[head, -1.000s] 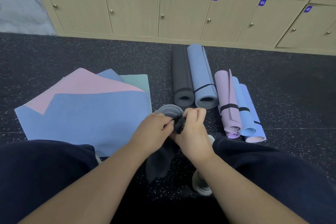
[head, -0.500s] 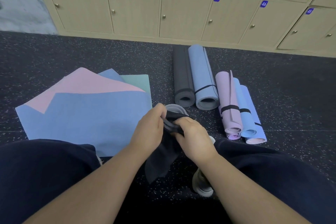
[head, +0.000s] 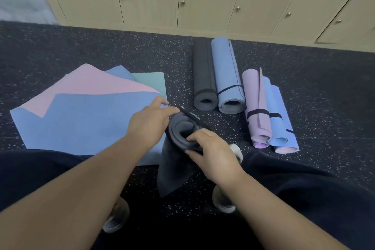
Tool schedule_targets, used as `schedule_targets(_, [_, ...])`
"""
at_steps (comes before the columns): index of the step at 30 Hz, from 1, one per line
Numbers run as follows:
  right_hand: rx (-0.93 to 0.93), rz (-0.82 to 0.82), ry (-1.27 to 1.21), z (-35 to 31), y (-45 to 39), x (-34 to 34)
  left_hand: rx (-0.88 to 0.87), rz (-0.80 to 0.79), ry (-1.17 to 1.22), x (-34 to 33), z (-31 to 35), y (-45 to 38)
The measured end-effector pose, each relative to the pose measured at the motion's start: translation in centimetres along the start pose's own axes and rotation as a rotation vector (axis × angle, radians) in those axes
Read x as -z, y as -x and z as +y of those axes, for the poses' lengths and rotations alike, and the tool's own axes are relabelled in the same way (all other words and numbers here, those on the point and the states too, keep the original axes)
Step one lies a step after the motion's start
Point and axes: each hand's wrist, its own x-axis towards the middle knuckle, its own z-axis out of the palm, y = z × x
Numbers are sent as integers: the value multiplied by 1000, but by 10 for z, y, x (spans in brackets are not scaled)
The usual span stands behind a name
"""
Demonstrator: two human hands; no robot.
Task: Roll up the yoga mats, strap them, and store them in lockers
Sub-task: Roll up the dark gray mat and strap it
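- A dark grey rolled mat (head: 183, 134) stands on end at the centre of the frame, its spiral open end facing up, with a loose flap hanging toward the floor (head: 81, 50).
- A black strap (head: 189, 115) runs over the roll's upper edge.
- The left hand (head: 149, 124) grips the roll's left side, fingers curled round it near the strap.
- The right hand (head: 213, 152) holds the roll's lower right rim, thumb on the spiral, fingers curled under.
- Flat mats (head: 81, 119) in blue, pink and teal lie overlapped at the left.
- Right of centre lie strapped rolls: a black roll (head: 203, 79) touching a light blue roll (head: 228, 79), then a purple roll (head: 256, 105) and two blue ones.
- Numbered lockers (head: 203, 0) line the top of the frame, doors closed.
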Motion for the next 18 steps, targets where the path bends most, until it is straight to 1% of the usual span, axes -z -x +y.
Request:
schedule_targets(5, [71, 0, -19, 9, 0, -2, -23, -86, 89, -7, 0, -22])
schedule_targets(7, [92, 14, -36, 13, 2, -3, -35, -139, 65, -14, -5, -25])
schedule_targets(9, [112, 12, -51, 14, 4, -4, 12, -223, 30, -25, -19, -21])
schedule_targets(12, [116, -4, -57, 16, 8, -5, 104, -358, 44, -41, -36, -5])
schedule_targets(14, [54, 16, -73, 19, 7, -2, 71, -342, 33, -46, -32, 3])
schedule_targets(17, [-29, 51, -82, 23, 4, 5, -12, -233, -36, -38, -20, 10])
schedule_targets(18, [-48, 48, -75, 23, 3, 6, -33, -219, -72, -35, -18, 14])
